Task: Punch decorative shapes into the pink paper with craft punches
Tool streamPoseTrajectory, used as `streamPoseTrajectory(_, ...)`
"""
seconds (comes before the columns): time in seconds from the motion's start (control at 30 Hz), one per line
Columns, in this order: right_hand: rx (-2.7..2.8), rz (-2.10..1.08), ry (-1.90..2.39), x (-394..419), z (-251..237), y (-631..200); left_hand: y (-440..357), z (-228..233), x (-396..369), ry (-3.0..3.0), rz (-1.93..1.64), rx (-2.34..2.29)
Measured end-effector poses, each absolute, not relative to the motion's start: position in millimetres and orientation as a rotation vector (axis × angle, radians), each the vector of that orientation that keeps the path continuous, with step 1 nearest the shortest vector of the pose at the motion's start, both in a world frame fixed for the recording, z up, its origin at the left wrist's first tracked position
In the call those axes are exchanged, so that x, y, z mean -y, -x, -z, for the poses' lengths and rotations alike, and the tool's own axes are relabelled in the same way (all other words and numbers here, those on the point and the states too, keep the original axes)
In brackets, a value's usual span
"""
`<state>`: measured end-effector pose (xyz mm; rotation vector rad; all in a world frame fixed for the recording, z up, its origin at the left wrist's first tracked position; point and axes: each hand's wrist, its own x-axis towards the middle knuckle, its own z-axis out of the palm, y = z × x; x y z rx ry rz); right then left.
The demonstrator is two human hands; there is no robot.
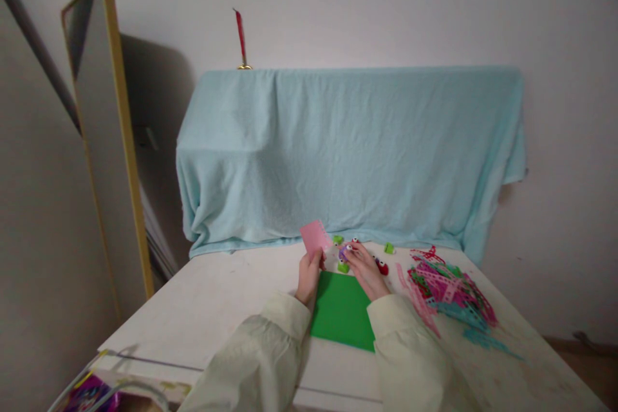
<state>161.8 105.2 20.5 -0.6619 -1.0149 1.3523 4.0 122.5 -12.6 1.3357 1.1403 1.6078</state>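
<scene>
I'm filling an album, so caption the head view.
Left fingers hold a pink sheet; right fingers at a purple piece, beyond a green board.

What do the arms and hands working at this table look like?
They are a person's. The left hand and right hand are bare, with no gloves. Both arms wear long, loose sleeves in a pale, greyish green, slightly creased, ending in wide cuffs near the wrists. No cables or printed markings show on them.

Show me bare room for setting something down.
Free: the table at left, between towel and left sleeve, and front right, nearer than the strips. Crowded: under those strips and around the right hand, among toys.
</scene>
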Motion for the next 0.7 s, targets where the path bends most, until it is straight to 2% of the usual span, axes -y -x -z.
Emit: streamPoseTrajectory(0.7,1.127,-1.387,0.787,-113.3,-9.5,-158.6,-4.0,5.3,-118.4,-1.437,-1.597,-1.201)
